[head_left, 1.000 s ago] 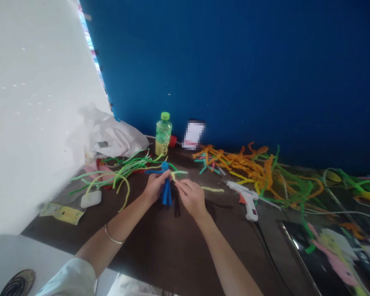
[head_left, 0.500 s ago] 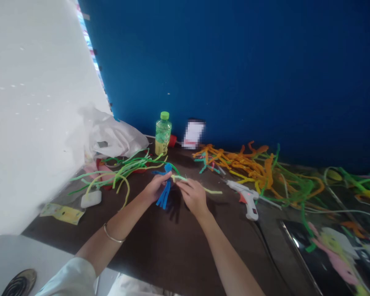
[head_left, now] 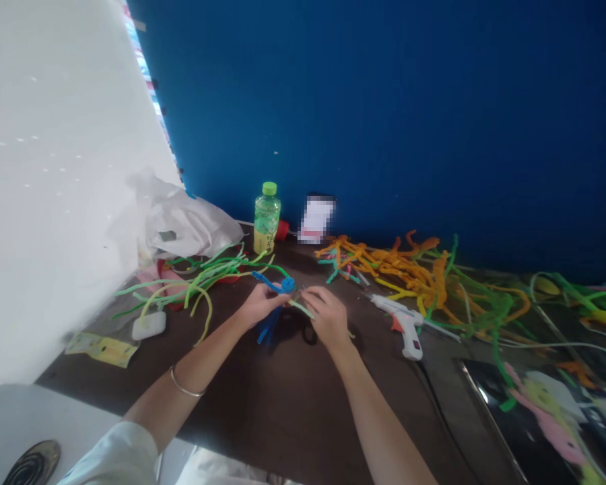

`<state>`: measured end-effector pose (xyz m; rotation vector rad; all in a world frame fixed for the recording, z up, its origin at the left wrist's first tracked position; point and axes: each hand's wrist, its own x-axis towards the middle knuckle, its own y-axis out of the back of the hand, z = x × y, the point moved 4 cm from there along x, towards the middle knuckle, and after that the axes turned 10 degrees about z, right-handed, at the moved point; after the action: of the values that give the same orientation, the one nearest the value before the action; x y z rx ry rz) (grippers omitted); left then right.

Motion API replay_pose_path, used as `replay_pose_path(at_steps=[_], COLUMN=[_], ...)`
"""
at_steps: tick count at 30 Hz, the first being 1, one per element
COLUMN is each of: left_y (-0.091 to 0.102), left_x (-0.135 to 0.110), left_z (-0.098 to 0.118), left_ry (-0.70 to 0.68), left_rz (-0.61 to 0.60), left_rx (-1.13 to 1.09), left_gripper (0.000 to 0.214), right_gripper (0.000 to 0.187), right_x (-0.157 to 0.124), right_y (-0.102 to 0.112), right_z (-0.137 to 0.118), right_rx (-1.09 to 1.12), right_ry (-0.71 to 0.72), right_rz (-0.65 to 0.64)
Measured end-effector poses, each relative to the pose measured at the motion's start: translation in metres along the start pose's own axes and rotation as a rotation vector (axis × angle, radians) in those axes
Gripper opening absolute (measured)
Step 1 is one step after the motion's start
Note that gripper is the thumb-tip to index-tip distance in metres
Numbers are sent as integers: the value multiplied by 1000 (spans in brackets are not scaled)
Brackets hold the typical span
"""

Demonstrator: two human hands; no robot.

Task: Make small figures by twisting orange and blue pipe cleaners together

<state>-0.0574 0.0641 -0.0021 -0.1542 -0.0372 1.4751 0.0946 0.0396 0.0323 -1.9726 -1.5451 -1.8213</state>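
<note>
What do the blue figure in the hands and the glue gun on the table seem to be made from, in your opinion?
The blue figure looks like matte, fuzzy chenille pipe cleaner, judging by its soft, fibrous surface and bent limbs. The glue gun seems to be smooth white plastic with a slight sheen.

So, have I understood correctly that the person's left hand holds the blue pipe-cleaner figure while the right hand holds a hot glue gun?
Not quite: the head view shows the right hand pinching a pale green pipe cleaner, not the hot glue gun, which lies apart to its right. The left hand does hold the blue pipe-cleaner figure.
</note>
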Motion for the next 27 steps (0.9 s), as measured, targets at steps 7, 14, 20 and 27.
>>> replay_pose_path(at_steps=[7, 14, 20, 27], left_y=[-2, 1, 6, 15], left_x=[-5, -8, -10, -7], left_z=[16, 17, 22, 17], left_ry=[-419, -576, -594, -408], left_rz=[16, 192, 345, 501], left_rx=[429, 634, 591, 278], left_gripper=[13, 9, 10, 15], right_gripper=[23, 19, 16, 15], right_x=[1, 3, 0, -2], right_y=[3, 2, -4, -11], right_z=[1, -10, -21, -29], right_rx=[-125, -108, 48, 202], right_ry=[139, 86, -65, -151], right_rz=[-73, -9, 114, 131])
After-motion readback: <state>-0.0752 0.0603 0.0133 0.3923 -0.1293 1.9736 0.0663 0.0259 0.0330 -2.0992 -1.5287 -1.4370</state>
